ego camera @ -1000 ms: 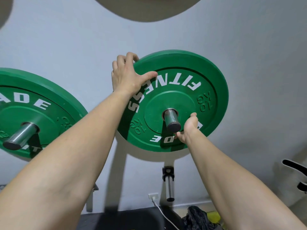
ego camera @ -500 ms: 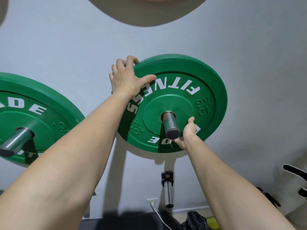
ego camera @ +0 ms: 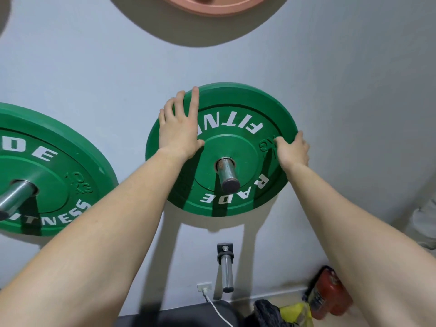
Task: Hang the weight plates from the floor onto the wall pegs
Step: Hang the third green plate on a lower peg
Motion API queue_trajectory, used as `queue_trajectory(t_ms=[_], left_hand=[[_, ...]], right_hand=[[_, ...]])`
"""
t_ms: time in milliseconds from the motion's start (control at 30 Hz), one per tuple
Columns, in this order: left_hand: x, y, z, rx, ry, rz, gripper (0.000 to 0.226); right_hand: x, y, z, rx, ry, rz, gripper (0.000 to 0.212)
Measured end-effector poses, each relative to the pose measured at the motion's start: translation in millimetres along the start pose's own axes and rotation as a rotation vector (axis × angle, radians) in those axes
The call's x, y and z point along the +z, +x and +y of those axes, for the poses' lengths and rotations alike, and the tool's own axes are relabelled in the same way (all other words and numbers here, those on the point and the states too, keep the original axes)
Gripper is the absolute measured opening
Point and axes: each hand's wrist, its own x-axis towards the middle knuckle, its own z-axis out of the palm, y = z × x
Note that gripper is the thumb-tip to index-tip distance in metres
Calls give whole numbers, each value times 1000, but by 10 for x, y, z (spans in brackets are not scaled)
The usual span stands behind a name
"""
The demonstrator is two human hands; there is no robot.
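A green 10 kg weight plate (ego camera: 236, 147) with white lettering hangs on a steel wall peg (ego camera: 227, 174) through its centre hole, close to the grey wall. My left hand (ego camera: 180, 131) lies flat on its upper-left face, fingers stretched up to the rim. My right hand (ego camera: 293, 148) grips the plate's right rim, thumb on the face and fingers behind the edge. A second green plate (ego camera: 49, 171) hangs on another peg (ego camera: 14, 197) at the left.
A pink plate (ego camera: 212, 7) hangs above at the top edge. A bare short peg (ego camera: 227, 267) sticks out of the wall below the centre plate. Near the floor are a wall outlet (ego camera: 204, 286) with a white cable, a red object (ego camera: 330, 293), a yellow object (ego camera: 296, 313) and a dark mat (ego camera: 179, 315).
The centre plate has turned clockwise on its peg. My right hand moved from beside the peg up to the right rim. My left hand went from gripping the rim to lying flat.
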Motion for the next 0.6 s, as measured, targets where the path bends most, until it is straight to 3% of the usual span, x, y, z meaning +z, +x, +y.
queue_trajectory(t_ms=[133, 300, 433, 600], left_hand=[[34, -70, 17, -66, -17, -18, 130], [-2, -104, 8, -160, -76, 15, 109], [-147, 16, 164, 28, -23, 106, 104], [-251, 245, 304, 157, 14, 36, 103]], right_hand=[[19, -9, -113, -11, 34, -2, 83], [6, -12, -299, -95, 3, 23, 76], [-36, -45, -439, -206, -103, 19, 71], [-84, -127, -623, -386, -220, 0, 64]])
